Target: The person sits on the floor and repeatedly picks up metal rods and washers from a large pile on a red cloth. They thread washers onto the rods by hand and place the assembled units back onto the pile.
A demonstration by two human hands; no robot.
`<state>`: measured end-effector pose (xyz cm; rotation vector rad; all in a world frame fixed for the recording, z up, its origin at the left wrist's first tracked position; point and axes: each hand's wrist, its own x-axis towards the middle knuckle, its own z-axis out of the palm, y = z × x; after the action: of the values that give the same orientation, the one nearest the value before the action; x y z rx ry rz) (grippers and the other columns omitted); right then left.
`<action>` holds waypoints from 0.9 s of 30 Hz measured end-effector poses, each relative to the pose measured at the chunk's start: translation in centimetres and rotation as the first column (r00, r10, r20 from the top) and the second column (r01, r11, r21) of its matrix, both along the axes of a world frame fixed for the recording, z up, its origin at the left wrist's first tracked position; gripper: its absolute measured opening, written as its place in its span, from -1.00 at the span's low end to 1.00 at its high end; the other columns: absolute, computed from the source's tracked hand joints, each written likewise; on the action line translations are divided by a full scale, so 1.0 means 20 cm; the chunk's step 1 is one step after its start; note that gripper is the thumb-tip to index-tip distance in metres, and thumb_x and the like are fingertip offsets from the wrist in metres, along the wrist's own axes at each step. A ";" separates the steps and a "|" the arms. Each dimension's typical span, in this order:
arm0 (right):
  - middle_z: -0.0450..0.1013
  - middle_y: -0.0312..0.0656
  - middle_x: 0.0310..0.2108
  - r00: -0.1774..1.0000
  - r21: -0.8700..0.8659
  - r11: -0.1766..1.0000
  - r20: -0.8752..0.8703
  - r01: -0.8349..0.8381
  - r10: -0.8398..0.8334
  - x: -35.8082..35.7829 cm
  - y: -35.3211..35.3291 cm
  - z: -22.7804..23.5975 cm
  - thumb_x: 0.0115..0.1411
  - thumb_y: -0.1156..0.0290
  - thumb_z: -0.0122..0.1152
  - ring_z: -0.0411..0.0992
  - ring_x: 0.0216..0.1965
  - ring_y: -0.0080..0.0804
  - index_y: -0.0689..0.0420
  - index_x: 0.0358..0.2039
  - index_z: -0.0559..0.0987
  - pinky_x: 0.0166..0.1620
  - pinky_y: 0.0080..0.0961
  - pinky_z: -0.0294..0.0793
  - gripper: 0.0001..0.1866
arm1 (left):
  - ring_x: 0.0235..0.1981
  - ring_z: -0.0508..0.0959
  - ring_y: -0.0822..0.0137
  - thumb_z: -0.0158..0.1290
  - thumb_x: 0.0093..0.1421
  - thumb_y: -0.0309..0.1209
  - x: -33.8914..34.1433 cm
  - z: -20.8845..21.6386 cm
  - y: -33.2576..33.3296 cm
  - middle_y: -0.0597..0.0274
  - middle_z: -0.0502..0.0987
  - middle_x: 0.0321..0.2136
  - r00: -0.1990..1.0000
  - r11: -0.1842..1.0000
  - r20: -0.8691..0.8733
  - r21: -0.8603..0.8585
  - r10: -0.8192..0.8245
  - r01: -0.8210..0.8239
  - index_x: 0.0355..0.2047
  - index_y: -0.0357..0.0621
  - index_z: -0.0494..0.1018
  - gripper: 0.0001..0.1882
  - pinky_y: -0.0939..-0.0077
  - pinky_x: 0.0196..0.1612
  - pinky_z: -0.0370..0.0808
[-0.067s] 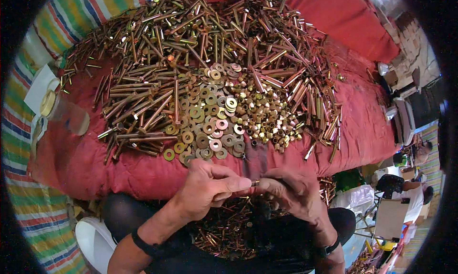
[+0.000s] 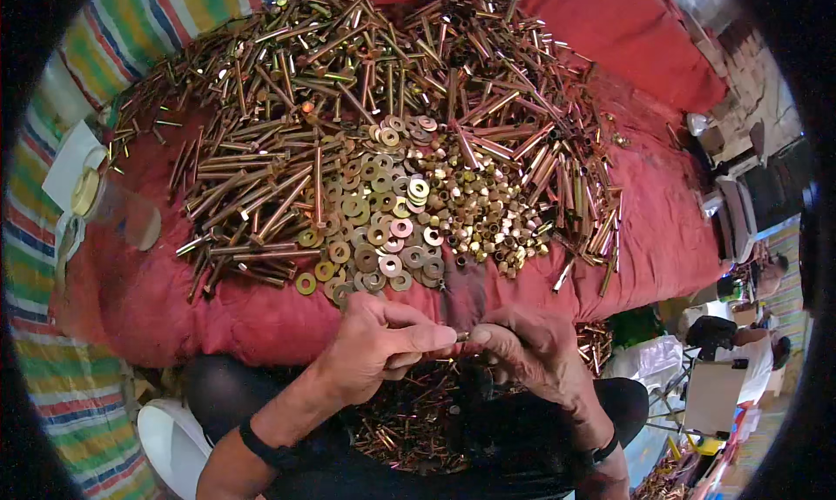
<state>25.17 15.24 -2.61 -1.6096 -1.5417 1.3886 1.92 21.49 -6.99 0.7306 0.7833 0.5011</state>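
My left hand pinches a small metal fastener between thumb and forefinger. From the other side, the thumb and curled fingers of my right hand close on that same piece, so the two hands nearly meet. Only a short brassy bit of it shows; its exact kind is hidden by my fingers. Just beyond my left hand lie flat washers in a loose heap. Small nuts are piled to their right, on the far side of my right hand.
Long bolts lie left of the washers, with sleeve-like tubes on the right, all on a red padded cloth. A clear jar lies at the left. More fasteners fill the space below my hands. Another person is far right.
My right fingers, blurred a moment ago, have settled and closed on the small piece. My left hand has hardly moved.
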 end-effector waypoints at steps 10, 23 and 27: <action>0.63 -0.24 -0.24 0.999 -0.022 1.000 -0.033 -0.021 0.021 -0.04 0.00 0.10 0.37 0.43 0.33 0.54 -0.33 -0.62 0.28 0.00 0.64 -0.37 -0.55 0.52 -0.75 | -0.75 0.20 0.64 0.31 0.27 -0.35 0.01 0.03 0.00 0.47 0.38 -0.73 0.996 0.992 -0.010 -0.088 -0.090 0.089 -0.35 -0.37 0.69 -0.75 0.61 -0.66 0.03; 0.52 0.05 -0.02 0.565 0.650 0.754 0.658 -0.091 -0.499 0.53 0.40 -0.14 0.15 0.34 0.48 0.53 -0.06 0.08 0.22 0.08 0.56 -0.05 -0.11 0.53 -0.49 | -0.08 0.61 -0.05 0.18 -0.07 -0.56 -0.26 0.09 0.24 0.03 0.62 -0.14 0.572 0.107 -0.394 0.876 0.719 0.470 -0.24 -0.22 0.65 -0.68 0.14 0.05 0.55; 0.49 0.01 0.01 0.423 0.648 0.705 0.747 -0.288 -0.514 0.56 0.48 -0.17 0.12 0.38 0.44 0.49 -0.03 0.10 0.19 0.13 0.53 -0.04 -0.07 0.51 -0.45 | -0.06 0.55 -0.07 0.09 -0.09 -0.62 -0.30 0.04 0.25 0.04 0.58 -0.13 0.468 0.086 -0.431 0.799 0.772 0.595 -0.23 -0.20 0.63 -0.65 0.08 0.08 0.49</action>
<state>36.41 24.93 -6.10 -1.9113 -2.0441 -0.4656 -4.08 26.40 -6.27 2.6023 1.5345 0.8372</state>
